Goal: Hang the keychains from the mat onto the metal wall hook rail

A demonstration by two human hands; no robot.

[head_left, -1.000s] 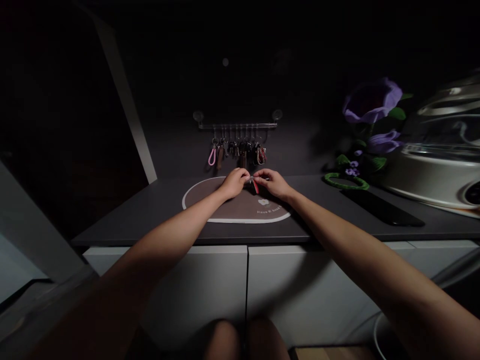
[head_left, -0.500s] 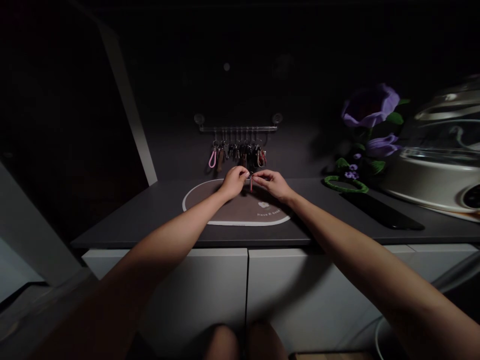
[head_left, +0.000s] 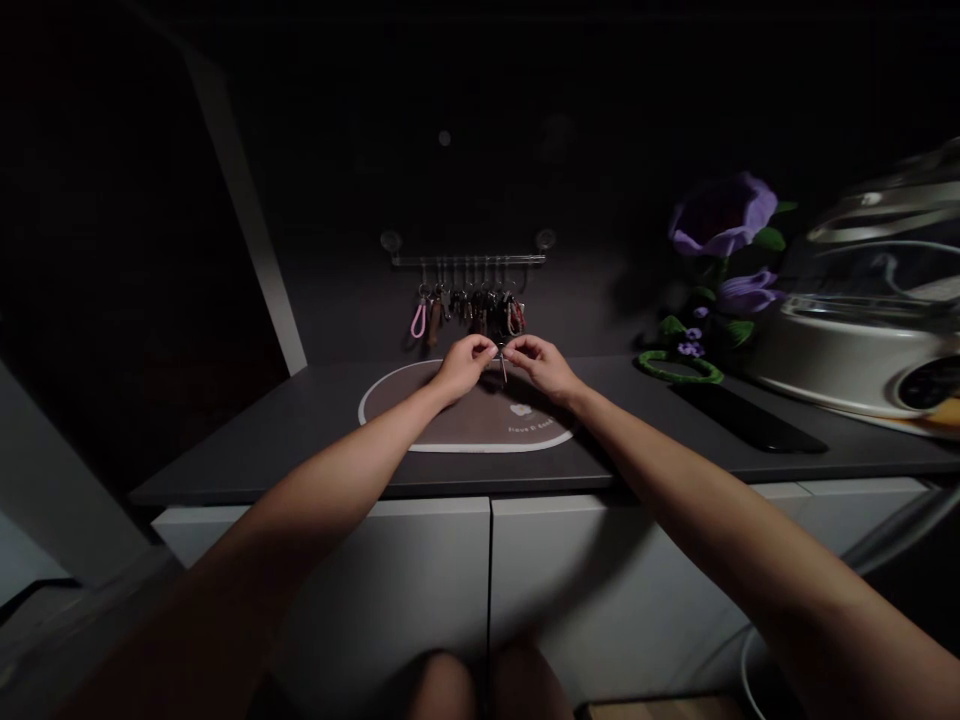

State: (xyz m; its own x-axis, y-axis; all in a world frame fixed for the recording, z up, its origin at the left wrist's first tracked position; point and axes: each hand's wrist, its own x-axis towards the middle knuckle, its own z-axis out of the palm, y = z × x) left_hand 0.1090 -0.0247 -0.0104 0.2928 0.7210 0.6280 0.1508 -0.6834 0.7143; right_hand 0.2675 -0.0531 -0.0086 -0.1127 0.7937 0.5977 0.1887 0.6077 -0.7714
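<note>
My left hand (head_left: 465,364) and my right hand (head_left: 546,366) meet over the mat, fingertips pinched close together. Between them they hold a key (head_left: 504,371), a thin shiny piece that hangs down from what looks like a small ring, mostly hidden by the fingers. Just behind my hands, a clear rail (head_left: 469,261) with hooks is fixed to the dark wall. Several bunches of keys (head_left: 480,308) hang from it, with a pink strap (head_left: 418,319), a brown strap (head_left: 434,325) and a red-and-beige loop (head_left: 514,318) among them.
A brown oval mat (head_left: 450,430) with a white rim lies on the grey counter (head_left: 300,430). To the right are purple flowers (head_left: 724,225) on a green ring base (head_left: 679,367), a black flat slab (head_left: 750,418) and a cream appliance (head_left: 832,360). White cabinet doors (head_left: 405,580) stand below.
The view has shifted slightly, so the rail and counter items sit a little further left. Both hands stay pinched together; the hanging key has turned and looks thinner.
</note>
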